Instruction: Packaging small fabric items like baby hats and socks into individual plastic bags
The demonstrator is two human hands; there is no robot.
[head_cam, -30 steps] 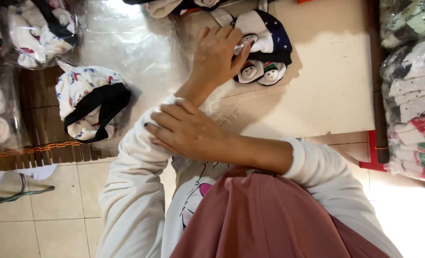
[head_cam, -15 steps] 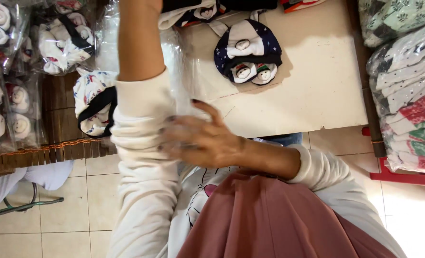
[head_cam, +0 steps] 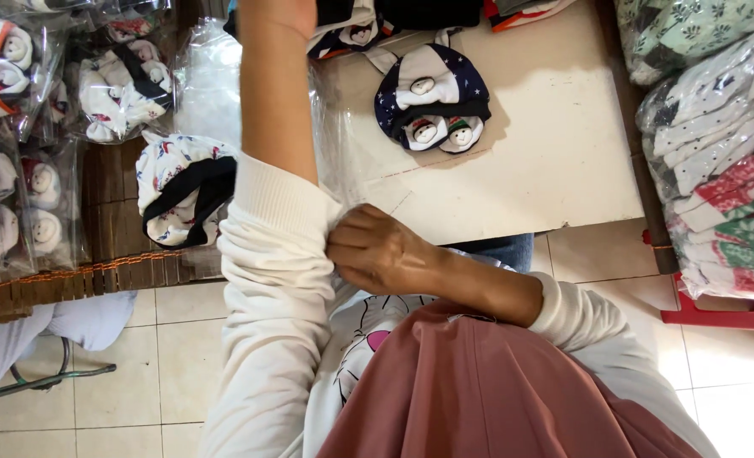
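Right hand (head_cam: 377,254) pinches the white sleeve (head_cam: 271,220); left hand's grip can't be told; clear bagged caps (head_cam: 114,80) at ten o'clock.

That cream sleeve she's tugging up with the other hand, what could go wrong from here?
1. The right hand pinches the cream sleeve of the raised left arm; the left hand is cut off at the frame's top, so neither hand steadies the goods.
2. The raised forearm hangs over the clear plastic bag and near the navy baby hat; lowering it could brush them askew.
3. The white patterned hat could slip off the slatted surface's edge.
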